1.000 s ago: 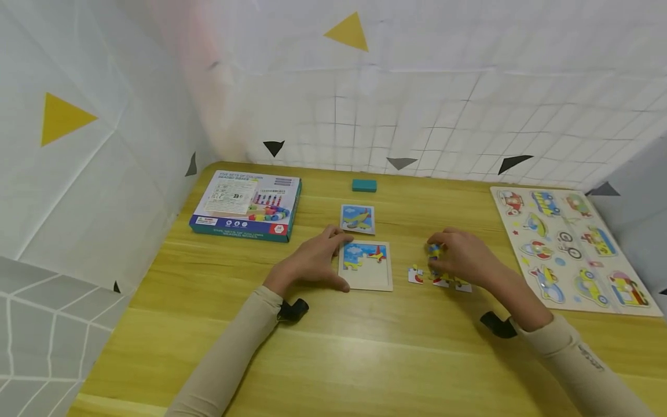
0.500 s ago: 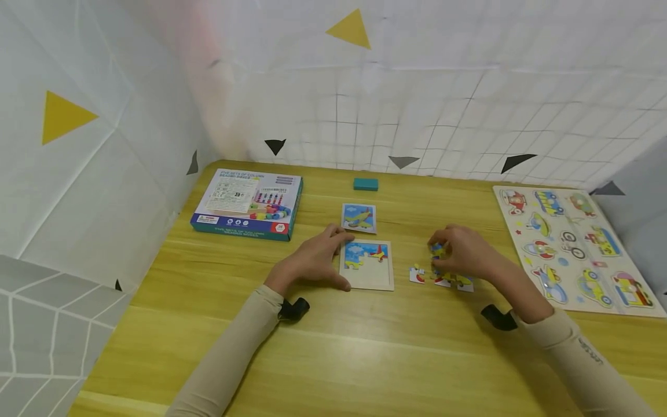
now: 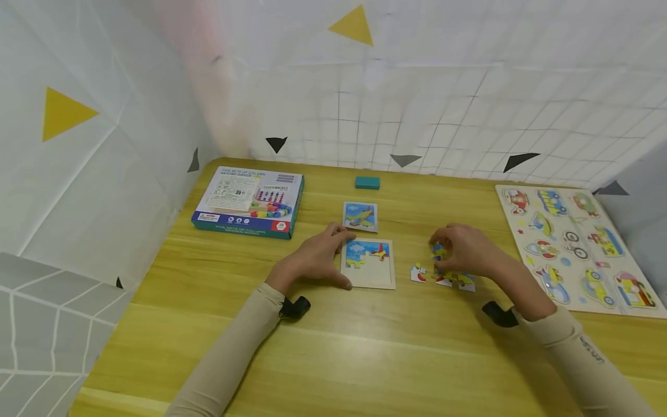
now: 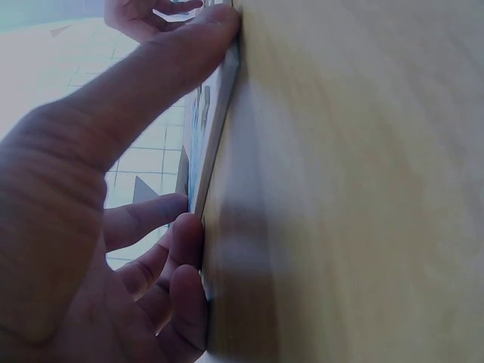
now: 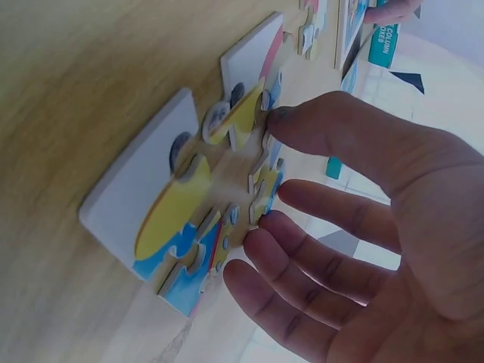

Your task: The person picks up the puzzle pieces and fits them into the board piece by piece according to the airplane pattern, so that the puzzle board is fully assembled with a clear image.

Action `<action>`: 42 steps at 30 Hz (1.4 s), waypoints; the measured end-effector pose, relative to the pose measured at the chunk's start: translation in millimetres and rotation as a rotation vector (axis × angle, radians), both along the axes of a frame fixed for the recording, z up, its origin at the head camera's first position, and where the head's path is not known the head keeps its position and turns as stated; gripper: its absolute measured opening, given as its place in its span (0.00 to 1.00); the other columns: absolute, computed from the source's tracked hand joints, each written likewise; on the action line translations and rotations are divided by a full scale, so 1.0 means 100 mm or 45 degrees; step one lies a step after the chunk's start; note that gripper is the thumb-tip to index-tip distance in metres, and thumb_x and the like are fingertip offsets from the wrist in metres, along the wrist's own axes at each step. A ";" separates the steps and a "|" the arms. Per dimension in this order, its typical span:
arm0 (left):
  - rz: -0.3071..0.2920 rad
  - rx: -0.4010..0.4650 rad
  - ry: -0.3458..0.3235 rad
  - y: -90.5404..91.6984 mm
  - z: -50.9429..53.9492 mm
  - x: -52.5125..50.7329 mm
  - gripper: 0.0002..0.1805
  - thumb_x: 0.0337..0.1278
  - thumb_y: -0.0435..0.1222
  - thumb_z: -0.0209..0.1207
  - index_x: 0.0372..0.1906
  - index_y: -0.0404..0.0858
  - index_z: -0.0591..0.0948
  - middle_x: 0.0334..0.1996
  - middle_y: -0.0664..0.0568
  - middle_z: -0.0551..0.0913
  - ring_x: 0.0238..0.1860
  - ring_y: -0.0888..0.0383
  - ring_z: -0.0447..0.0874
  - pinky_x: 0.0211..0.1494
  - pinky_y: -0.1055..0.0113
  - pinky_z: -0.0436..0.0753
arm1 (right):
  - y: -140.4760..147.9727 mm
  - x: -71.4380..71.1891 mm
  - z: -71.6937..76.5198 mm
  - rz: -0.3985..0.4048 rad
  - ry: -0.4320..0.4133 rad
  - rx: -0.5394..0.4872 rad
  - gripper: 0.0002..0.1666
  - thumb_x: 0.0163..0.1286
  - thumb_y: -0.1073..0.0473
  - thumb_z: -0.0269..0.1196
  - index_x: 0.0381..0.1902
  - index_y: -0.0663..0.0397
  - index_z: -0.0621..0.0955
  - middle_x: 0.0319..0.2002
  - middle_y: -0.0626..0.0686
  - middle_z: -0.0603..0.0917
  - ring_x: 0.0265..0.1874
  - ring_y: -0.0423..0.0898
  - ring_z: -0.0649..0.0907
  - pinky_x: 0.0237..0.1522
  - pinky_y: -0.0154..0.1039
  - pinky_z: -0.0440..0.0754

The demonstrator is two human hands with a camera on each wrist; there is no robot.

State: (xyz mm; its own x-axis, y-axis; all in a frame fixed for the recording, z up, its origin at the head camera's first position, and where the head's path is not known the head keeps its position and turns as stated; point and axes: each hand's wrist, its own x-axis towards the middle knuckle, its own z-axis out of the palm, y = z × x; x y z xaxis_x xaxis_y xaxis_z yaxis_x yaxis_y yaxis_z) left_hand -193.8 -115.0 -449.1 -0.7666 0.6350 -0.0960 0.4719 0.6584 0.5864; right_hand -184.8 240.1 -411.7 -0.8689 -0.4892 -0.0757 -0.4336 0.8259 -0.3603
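In the head view, my left hand [image 3: 315,258] grips the left side of a wooden puzzle frame [image 3: 369,279], thumb at the lower corner, fingers near the upper one. The left wrist view shows this hand [image 4: 68,181] against the thin frame edge [image 4: 217,125]. Sky pieces and a red tail piece lie along the frame's top and left. Right of it, my right hand [image 3: 466,250] pinches a blue-and-yellow piece [image 3: 438,251]. In the right wrist view, the thumb and fingers of this hand [image 5: 416,212] are around that piece [image 5: 265,184], beside several loose pieces [image 5: 175,208].
An airplane picture card [image 3: 359,217] lies just behind the frame, with a teal block [image 3: 367,183] farther back. A bead game box [image 3: 247,202] is at the back left. At the right lies a large vehicle puzzle board [image 3: 570,249]. Loose pieces [image 3: 418,274] lie between the hands.
The head view has shifted slightly. Both hands keep nearly the same positions, and the pieces in the frame look unchanged.
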 end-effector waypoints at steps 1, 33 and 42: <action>0.001 -0.001 0.002 0.00 0.00 0.00 0.60 0.30 0.59 0.79 0.74 0.49 0.65 0.63 0.57 0.62 0.47 0.59 0.71 0.50 0.62 0.75 | 0.00 0.00 0.00 0.002 -0.004 -0.002 0.24 0.51 0.57 0.78 0.46 0.58 0.86 0.37 0.51 0.82 0.37 0.51 0.81 0.40 0.51 0.80; 0.008 -0.008 -0.018 0.00 0.02 0.01 0.60 0.30 0.59 0.79 0.75 0.49 0.65 0.61 0.58 0.63 0.46 0.59 0.70 0.46 0.62 0.75 | -0.30 0.00 0.00 0.019 0.089 -0.079 0.22 0.54 0.55 0.76 0.46 0.56 0.86 0.40 0.52 0.79 0.36 0.48 0.81 0.36 0.46 0.80; 0.005 0.000 -0.013 0.00 0.01 0.01 0.60 0.30 0.59 0.79 0.75 0.49 0.65 0.62 0.58 0.63 0.47 0.60 0.70 0.47 0.63 0.75 | -0.49 0.04 0.08 0.101 0.107 -0.117 0.21 0.55 0.57 0.74 0.46 0.58 0.85 0.41 0.54 0.78 0.37 0.48 0.82 0.38 0.46 0.81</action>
State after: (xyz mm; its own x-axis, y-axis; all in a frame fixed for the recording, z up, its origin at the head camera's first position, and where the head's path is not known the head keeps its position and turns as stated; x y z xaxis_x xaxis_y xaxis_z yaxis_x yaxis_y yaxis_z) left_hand -193.0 -114.6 -447.6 -0.7679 0.6320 -0.1042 0.4632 0.6602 0.5912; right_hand -180.8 191.3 -403.8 -0.8285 -0.5583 0.0442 -0.5283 0.7529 -0.3925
